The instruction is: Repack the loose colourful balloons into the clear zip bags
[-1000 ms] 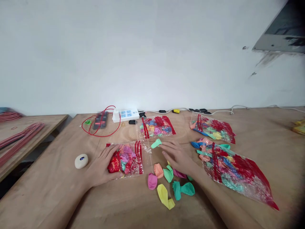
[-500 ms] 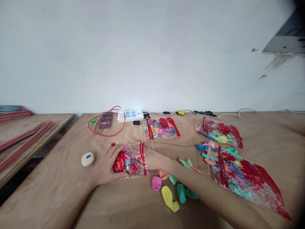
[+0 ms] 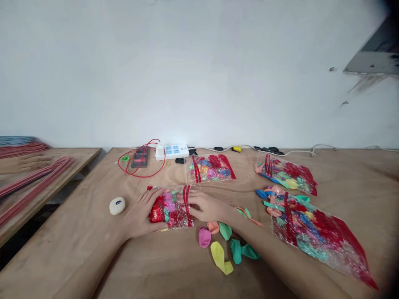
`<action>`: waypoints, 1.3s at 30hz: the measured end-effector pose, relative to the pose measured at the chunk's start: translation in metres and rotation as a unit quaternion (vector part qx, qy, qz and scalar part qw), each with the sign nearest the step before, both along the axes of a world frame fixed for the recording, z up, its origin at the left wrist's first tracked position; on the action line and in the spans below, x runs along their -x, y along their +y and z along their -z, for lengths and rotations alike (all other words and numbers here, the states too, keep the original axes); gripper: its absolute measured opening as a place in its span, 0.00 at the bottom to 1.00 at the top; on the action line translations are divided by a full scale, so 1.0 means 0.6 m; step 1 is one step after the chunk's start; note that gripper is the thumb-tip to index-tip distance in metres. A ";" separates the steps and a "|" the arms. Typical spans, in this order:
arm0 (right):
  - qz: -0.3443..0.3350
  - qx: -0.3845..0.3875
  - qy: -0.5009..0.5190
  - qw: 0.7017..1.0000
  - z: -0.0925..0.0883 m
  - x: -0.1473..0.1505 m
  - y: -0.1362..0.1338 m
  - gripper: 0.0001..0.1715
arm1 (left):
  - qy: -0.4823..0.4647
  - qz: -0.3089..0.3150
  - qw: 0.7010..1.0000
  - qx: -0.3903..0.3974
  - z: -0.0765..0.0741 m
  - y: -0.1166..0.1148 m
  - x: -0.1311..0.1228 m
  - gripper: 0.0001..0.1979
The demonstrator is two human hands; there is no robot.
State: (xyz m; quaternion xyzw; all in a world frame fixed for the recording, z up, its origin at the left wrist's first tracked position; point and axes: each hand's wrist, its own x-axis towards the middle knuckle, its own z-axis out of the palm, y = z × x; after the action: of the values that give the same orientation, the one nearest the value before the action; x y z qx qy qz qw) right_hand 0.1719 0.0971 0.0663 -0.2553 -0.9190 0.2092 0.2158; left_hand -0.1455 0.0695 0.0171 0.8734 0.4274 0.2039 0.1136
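A pale, bluish-white wall [image 3: 199,74] fills the space ahead of me, brightest in a low patch just above the table's back edge. High on the right, a grey panel [image 3: 374,56] slants out of sight, with a brownish smudge [image 3: 368,83] beneath it and small dark marks nearby. The broad wooden table [image 3: 140,265] shows swirling grain under soft light. To the left stands a second wooden table [image 3: 89,155], a dark gap between the two.

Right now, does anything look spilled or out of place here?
Yes: a blue balloon lies beyond the red-striped end of the nearer right-side plastic bag, apparently spilled. A yellow balloon also lies loose on the wooden table, unlike the bagged ones.
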 end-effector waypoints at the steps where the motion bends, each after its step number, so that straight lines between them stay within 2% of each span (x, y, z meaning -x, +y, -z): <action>1: 0.012 0.023 0.023 0.999 -0.002 -0.021 -0.007 0.15 | -0.001 0.001 1.000 -0.001 -0.002 0.000 -0.001 0.55; 6: 0.139 0.090 0.098 0.981 0.011 -0.118 -0.039 0.16 | -0.003 -0.001 1.000 0.001 -0.006 0.000 -0.002 0.54; 10: 0.164 0.126 0.071 0.976 0.017 -0.159 -0.056 0.13 | 0.000 -0.004 1.000 -0.001 -0.001 0.000 0.000 0.55; 14: 0.130 0.130 0.018 0.983 0.014 -0.164 -0.067 0.09 | 0.001 -0.008 1.000 -0.002 0.004 0.001 0.002 0.56; 18: 0.149 0.095 -0.019 0.984 0.022 -0.153 -0.075 0.06 | 0.005 -0.008 1.000 0.001 0.005 0.001 0.003 0.57; 22: 0.159 0.094 0.025 0.982 0.034 -0.150 -0.073 0.04 | 0.009 -0.012 1.000 0.006 0.003 0.000 0.003 0.55; 24: 0.191 0.119 0.071 0.972 0.039 -0.154 -0.067 0.05 | 0.013 -0.013 1.000 0.005 0.003 0.000 0.003 0.55; 28: 0.291 0.171 0.132 0.932 0.052 -0.172 -0.048 0.11 | 0.012 -0.002 1.000 0.005 0.003 0.001 0.003 0.55; 32: 0.372 0.127 0.084 0.916 0.060 -0.196 -0.029 0.14 | 0.009 -0.004 1.000 0.014 0.003 0.002 0.003 0.55; 36: 0.422 0.061 -0.006 0.905 0.045 -0.217 -0.025 0.21 | 0.010 -0.005 1.000 0.011 0.005 0.002 0.004 0.54; 39: 0.367 0.105 -0.011 0.924 0.014 -0.227 -0.036 0.20 | 0.006 -0.003 1.000 0.004 0.006 0.002 0.004 0.54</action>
State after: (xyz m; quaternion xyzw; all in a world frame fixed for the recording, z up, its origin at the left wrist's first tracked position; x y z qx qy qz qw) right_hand 0.3083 0.0753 0.0578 -0.5981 -0.7362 0.2076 0.2393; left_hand -0.1481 0.0707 0.0134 0.8730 0.4312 0.1970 0.1143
